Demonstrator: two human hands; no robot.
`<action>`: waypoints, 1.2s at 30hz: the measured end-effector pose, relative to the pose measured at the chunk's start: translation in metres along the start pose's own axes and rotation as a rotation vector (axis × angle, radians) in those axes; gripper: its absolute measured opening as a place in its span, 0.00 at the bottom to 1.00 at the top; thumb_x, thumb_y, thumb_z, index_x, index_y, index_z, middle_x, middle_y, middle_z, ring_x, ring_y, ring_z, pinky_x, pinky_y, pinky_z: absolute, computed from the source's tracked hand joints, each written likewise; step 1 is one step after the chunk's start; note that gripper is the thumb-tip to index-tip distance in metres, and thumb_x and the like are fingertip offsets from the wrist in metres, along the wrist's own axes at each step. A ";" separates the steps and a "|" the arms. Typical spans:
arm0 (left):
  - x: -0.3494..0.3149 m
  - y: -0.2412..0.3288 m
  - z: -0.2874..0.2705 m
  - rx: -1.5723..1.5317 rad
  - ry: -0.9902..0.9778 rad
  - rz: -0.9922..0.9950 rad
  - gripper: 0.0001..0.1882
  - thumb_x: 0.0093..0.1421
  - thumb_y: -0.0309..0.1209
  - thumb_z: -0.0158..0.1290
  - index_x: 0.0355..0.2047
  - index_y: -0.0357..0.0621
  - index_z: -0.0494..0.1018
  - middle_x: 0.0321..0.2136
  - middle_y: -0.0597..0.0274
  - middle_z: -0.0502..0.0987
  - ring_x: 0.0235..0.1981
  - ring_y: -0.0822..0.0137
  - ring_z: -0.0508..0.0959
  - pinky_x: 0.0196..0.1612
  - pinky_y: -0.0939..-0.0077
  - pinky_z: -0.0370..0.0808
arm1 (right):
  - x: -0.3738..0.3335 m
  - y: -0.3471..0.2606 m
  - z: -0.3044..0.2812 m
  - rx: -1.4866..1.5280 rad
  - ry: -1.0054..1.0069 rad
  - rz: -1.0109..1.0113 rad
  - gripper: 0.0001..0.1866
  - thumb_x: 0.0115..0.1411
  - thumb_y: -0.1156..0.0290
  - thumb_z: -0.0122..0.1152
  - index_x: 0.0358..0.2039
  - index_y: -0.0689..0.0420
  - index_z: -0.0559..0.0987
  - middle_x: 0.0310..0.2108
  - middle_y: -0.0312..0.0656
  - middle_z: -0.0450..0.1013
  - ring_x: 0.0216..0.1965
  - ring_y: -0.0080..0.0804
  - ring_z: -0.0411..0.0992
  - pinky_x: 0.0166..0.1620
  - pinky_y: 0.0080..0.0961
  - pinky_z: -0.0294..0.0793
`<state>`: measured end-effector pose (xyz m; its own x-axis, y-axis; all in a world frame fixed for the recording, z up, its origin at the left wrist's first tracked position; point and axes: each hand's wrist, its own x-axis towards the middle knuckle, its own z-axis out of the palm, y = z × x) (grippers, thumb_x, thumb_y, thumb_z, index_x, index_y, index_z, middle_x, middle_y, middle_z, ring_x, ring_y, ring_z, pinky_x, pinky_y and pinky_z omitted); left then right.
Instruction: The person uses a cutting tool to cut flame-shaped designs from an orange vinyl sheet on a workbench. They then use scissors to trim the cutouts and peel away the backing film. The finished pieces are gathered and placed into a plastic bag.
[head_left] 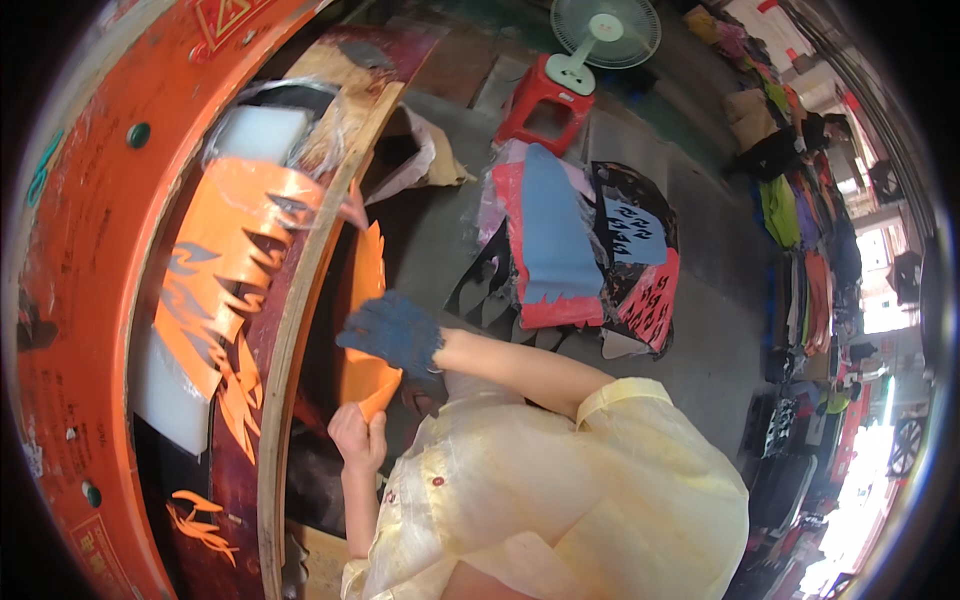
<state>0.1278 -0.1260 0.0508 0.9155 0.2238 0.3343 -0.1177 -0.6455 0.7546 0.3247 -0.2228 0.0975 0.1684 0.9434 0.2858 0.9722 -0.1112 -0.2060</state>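
An orange cut sheet [368, 268] with pointed, flame-like ends hangs beside the wooden edge of the bench. My bare left hand [358, 437] pinches its lower corner, thumb on top. My right hand [395, 333], in a dark blue glove, lies across the sheet's middle with the fingers closed over it; the fingertips are partly hidden. On the dark red bench board, beyond the wooden edge, a larger orange sheet [230, 215] with flame-shaped cut-outs rests over a whitish slab [165, 390]. Loose orange scraps [203, 525] lie nearer on that board.
An orange machine beam [85, 250] curves along the left. The wooden rail [300, 290] borders the bench. On the grey floor lie stacked blue, pink and black cut sheets [560, 225]. Behind them a fan [605, 30] stands on a red stool [545, 105]. Colourful material piles [800, 220] line the right.
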 end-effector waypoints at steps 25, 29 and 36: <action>0.249 -0.092 0.083 0.372 0.220 0.020 0.05 0.55 0.27 0.50 0.31 0.44 0.75 0.30 0.56 0.75 0.38 0.57 0.74 0.44 0.67 0.69 | -0.277 0.203 -0.173 0.061 -0.582 0.366 0.10 0.47 0.55 0.58 0.19 0.45 0.79 0.22 0.36 0.75 0.32 0.37 0.74 0.31 0.38 0.70; 0.258 -0.087 0.073 -0.124 0.242 -0.435 0.10 0.59 0.24 0.42 0.40 0.41 0.70 0.38 0.61 0.71 0.41 0.63 0.71 0.44 0.70 0.69 | -0.376 0.309 -0.236 -0.067 -0.455 0.880 0.12 0.49 0.54 0.56 0.27 0.47 0.79 0.27 0.41 0.74 0.33 0.38 0.72 0.33 0.33 0.70; 0.276 -0.039 0.114 0.725 0.063 -0.148 0.15 0.51 0.30 0.51 0.41 0.47 0.73 0.58 0.40 0.59 0.57 0.44 0.63 0.56 0.59 0.65 | -0.442 0.514 -0.250 -0.147 -0.033 1.410 0.11 0.52 0.56 0.54 0.28 0.48 0.76 0.25 0.38 0.71 0.29 0.34 0.70 0.29 0.29 0.68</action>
<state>0.4292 -0.1226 0.0492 0.8757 0.3735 0.3061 0.3088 -0.9205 0.2395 0.7902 -0.7746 0.0991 0.9951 0.0228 -0.0966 0.0033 -0.9804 -0.1969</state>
